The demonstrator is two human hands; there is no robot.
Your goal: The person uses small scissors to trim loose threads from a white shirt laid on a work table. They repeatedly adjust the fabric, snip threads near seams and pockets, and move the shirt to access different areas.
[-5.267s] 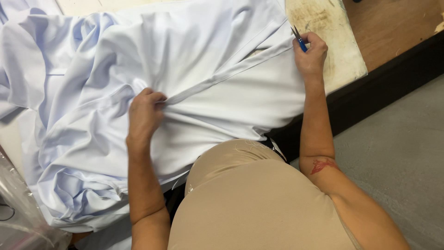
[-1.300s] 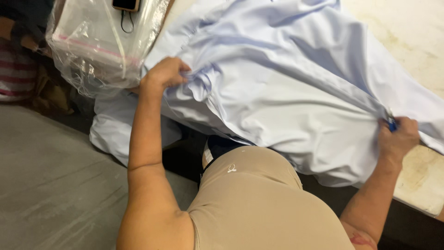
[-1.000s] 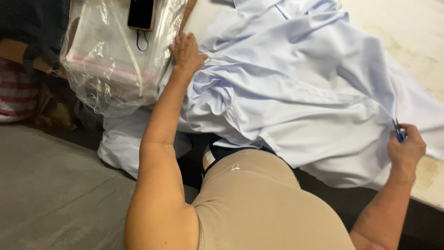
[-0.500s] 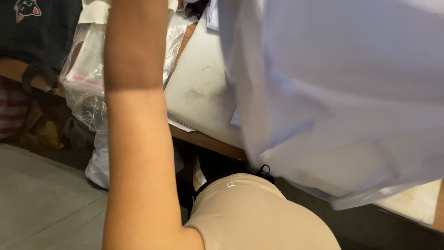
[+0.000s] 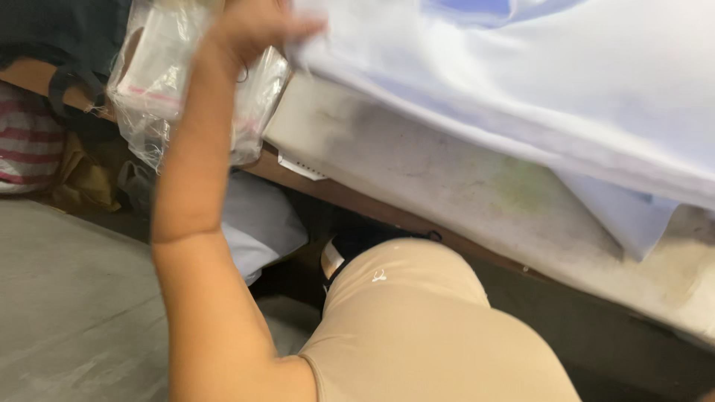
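My left hand (image 5: 257,26) is raised at the top of the view, gripping the edge of a pale blue-white garment (image 5: 536,82). The cloth hangs lifted above a worn, stained white table top (image 5: 447,179), with one corner drooping at the right (image 5: 625,216). My right hand is out of the frame. My beige top fills the bottom middle of the view.
A clear plastic bag (image 5: 160,89) with folded goods sits at the table's left end. More pale cloth (image 5: 261,223) hangs below the table edge. A striped red-and-white bag (image 5: 26,141) and dark fabric lie at the far left over a grey floor (image 5: 67,305).
The garment has been lifted off the table and swung up and to the right, baring the table top. My left hand rose with its edge; my right hand has left the view.
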